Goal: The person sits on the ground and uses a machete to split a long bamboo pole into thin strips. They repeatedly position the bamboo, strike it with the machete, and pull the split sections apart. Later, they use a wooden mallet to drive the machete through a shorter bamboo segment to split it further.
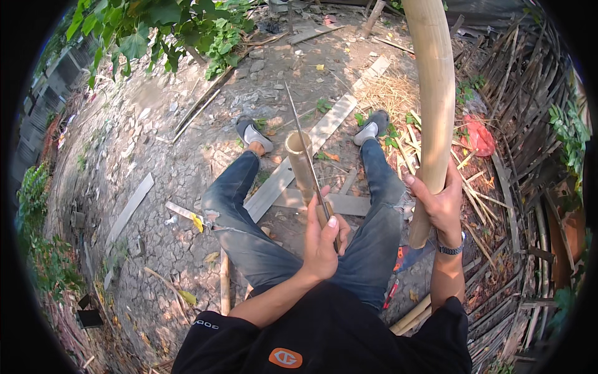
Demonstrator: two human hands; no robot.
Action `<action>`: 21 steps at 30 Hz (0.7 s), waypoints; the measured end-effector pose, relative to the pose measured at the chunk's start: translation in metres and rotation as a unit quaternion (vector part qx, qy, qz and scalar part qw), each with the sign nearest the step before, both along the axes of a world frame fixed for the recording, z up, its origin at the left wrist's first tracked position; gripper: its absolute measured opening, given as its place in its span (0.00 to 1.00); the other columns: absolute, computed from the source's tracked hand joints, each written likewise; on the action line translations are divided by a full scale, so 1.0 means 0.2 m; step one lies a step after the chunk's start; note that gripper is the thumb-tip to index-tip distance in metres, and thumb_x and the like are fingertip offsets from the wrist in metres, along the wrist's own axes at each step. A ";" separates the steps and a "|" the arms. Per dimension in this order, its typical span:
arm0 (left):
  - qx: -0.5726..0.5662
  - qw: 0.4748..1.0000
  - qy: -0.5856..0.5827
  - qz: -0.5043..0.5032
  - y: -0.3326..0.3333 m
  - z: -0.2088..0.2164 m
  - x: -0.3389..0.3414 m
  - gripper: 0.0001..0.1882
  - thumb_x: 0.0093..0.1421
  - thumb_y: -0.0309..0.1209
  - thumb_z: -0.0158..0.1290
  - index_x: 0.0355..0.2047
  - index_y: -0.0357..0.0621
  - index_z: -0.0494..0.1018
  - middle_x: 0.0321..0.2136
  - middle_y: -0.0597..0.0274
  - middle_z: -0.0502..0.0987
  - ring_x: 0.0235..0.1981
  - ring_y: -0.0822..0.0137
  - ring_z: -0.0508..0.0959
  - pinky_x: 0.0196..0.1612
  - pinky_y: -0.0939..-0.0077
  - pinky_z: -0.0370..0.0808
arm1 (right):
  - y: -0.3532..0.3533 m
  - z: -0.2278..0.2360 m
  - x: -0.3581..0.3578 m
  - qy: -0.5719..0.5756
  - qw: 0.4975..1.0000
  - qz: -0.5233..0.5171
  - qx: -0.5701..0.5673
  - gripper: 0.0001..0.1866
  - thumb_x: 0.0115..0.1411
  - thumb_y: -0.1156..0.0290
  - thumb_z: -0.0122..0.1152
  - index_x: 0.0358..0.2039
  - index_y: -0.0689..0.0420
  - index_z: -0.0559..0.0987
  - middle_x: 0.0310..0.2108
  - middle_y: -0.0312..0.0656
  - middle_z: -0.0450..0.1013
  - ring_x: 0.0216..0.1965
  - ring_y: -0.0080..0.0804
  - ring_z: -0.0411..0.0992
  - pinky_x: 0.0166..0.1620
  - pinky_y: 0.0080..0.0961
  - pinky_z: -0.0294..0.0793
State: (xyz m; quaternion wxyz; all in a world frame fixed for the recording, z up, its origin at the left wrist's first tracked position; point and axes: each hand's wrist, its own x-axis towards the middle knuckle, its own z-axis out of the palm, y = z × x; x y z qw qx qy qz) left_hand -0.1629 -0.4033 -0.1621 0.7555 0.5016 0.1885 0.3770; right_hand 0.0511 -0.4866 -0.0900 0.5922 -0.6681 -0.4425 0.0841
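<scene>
My left hand [321, 246] is closed around the wooden handle of a long knife [306, 146], its narrow blade pointing up and away from me. Just beyond that hand, between my knees, a hollow bamboo section [301, 169] stands with its open end up; the blade passes in front of its right side, and I cannot tell whether they touch. My right hand [440, 198] grips a thick, pale bamboo pole [435, 93] near its lower end. The pole rises past the top edge of the view, so its far end is hidden.
Flat planks [333, 124] lie crossed on the ground between my feet. Split bamboo strips [479, 202] and a red plastic bag [478, 135] lie to the right, before a stack of sticks [517, 87]. A leafy branch [168, 25] hangs at the upper left.
</scene>
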 end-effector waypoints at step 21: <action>0.012 0.997 0.049 -0.061 -0.04 -0.02 -0.05 0.41 0.68 0.50 0.43 0.71 0.35 0.46 0.19 0.64 0.66 0.13 0.75 0.63 0.17 0.81 0.62 | 0.66 -0.23 -0.11 0.302 0.935 0.185 0.025 0.22 0.52 0.71 0.74 0.45 0.64 0.76 0.32 0.38 0.79 0.27 0.23 0.76 0.31 0.22 0.78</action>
